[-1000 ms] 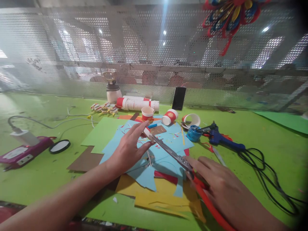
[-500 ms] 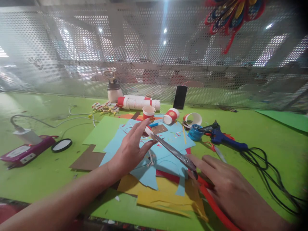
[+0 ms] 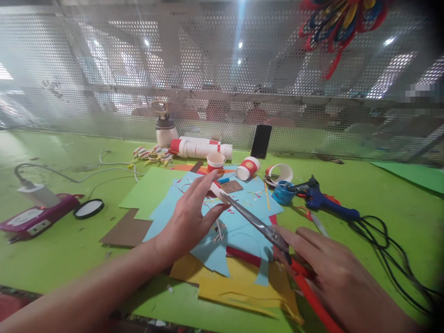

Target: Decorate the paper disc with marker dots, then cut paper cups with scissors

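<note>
My left hand point(image 3: 192, 215) is over the light blue paper point(image 3: 243, 231), its fingers and thumb around a small red-and-white piece of paper cup point(image 3: 215, 188). Most of that piece is hidden behind the fingers. In my right hand point(image 3: 329, 268) is a large pair of scissors point(image 3: 258, 224) with orange-red handles. Their long blades point up and left, and the tips meet the cup piece beside my left fingers. Thin paper scraps and white strips point(image 3: 218, 231) lie on the blue paper below.
Behind my hands are an upright paper cup point(image 3: 215, 162), a tipped cup point(image 3: 248, 168) and a phone point(image 3: 261, 141). A blue glue gun point(image 3: 329, 203) with its cable and small scissors point(image 3: 314, 219) lie right. A purple power strip point(image 3: 41, 217) lies left; yellow sheets point(image 3: 239, 296) lie in front.
The view has shifted slightly. The scissors blades look a little closer together at the cup piece; both hands keep nearly the same places.
</note>
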Motion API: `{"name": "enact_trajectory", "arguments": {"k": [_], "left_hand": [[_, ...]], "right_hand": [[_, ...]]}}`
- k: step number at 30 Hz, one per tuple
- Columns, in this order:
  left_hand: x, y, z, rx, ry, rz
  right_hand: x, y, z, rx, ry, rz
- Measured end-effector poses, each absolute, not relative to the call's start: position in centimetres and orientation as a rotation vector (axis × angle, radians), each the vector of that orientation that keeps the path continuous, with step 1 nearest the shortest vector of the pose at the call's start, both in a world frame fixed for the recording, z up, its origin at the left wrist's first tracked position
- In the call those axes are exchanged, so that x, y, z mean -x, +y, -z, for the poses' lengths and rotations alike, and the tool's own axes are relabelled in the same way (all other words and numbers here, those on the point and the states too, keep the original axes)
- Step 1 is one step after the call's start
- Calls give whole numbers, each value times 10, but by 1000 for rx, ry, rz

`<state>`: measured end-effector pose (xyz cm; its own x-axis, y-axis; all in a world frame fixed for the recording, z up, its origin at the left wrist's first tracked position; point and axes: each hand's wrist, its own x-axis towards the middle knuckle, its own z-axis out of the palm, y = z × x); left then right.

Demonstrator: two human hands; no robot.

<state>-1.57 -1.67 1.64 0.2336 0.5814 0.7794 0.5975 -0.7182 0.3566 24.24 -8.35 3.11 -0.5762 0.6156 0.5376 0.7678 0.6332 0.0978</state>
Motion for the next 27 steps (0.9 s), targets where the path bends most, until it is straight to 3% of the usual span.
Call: {"name": "enact_trajectory", "arguments": {"k": [27], "left_hand": [[16,-15,-14,2429,-1154,1478]], "right_hand": [[-239,-84,-37,1137,-2397,470]]}}
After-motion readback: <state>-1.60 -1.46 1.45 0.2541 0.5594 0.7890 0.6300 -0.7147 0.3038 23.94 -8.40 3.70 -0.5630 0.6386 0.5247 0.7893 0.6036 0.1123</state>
